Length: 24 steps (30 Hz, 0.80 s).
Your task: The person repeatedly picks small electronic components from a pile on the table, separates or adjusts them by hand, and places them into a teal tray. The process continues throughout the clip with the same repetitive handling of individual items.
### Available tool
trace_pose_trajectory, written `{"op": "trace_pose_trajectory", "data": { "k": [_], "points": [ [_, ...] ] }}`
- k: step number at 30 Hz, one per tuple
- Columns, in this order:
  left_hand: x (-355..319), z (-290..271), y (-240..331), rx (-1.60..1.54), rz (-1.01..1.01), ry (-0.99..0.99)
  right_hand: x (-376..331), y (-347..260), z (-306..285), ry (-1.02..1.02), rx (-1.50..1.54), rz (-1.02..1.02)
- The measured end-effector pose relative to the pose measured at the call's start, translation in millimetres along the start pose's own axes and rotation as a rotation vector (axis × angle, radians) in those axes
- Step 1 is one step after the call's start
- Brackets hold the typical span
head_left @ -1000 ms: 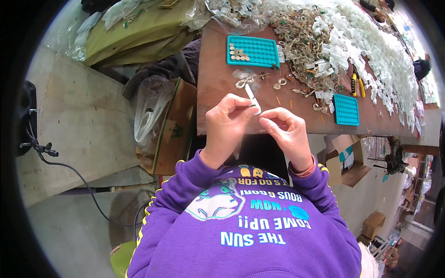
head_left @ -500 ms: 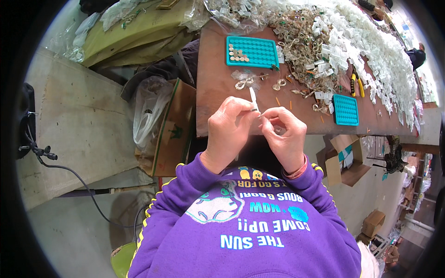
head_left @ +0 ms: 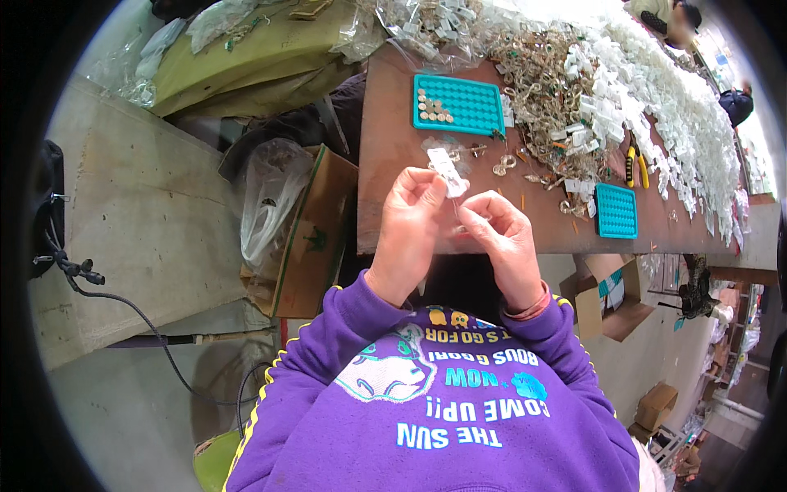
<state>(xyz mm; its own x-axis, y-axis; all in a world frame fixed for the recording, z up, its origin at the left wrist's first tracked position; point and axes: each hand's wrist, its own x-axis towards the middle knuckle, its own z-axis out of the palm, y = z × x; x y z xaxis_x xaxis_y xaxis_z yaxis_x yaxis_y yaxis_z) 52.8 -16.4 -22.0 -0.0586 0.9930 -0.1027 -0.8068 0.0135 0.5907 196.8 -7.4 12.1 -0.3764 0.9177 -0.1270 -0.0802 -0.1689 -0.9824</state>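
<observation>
Over the front edge of the brown table (head_left: pixel 393 123), my left hand (head_left: pixel 407 234) pinches a small white tag (head_left: pixel 443 166) between thumb and fingertips, its flat face now showing. My right hand (head_left: pixel 506 246) is closed close beside it, thumb against forefinger, on what looks like a thin cord running down from the tag. The cord is fine, and the fingers hide most of it. Just beyond the hands, a coiled pale cord (head_left: pixel 503 166) lies on the tabletop.
A teal tray (head_left: pixel 475 96) holds several round discs; a smaller teal tray (head_left: pixel 616 211) lies right. Tangled tagged cords (head_left: pixel 541 90) and a white heap (head_left: pixel 656 107) cover the far side. Yellow-and-black pliers (head_left: pixel 635 164) lie near them. A cardboard box (head_left: pixel 307 246) stands left.
The white tag has turned from nearly edge-on to showing its face. My left hand has rotated with it, and the right hand has shifted slightly down. The whole view has moved a little.
</observation>
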Motion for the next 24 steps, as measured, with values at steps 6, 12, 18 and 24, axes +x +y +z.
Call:
{"op": "trace_pose_trajectory", "data": {
  "k": [6,12,18,24],
  "points": [
    [68,-17,8,-0.295,0.118,-0.004,76,-20,-27,0.17,-0.835,-0.477],
    [77,-25,4,-0.246,0.118,0.098,136,0,-30,0.191,-1.262,-0.626],
    [81,-24,5,-0.261,0.09,0.049,143,10,-31,0.218,-1.195,-0.568],
    [80,-21,6,-0.26,0.048,0.105,152,0,-36,0.175,-0.885,-0.387]
  ]
}}
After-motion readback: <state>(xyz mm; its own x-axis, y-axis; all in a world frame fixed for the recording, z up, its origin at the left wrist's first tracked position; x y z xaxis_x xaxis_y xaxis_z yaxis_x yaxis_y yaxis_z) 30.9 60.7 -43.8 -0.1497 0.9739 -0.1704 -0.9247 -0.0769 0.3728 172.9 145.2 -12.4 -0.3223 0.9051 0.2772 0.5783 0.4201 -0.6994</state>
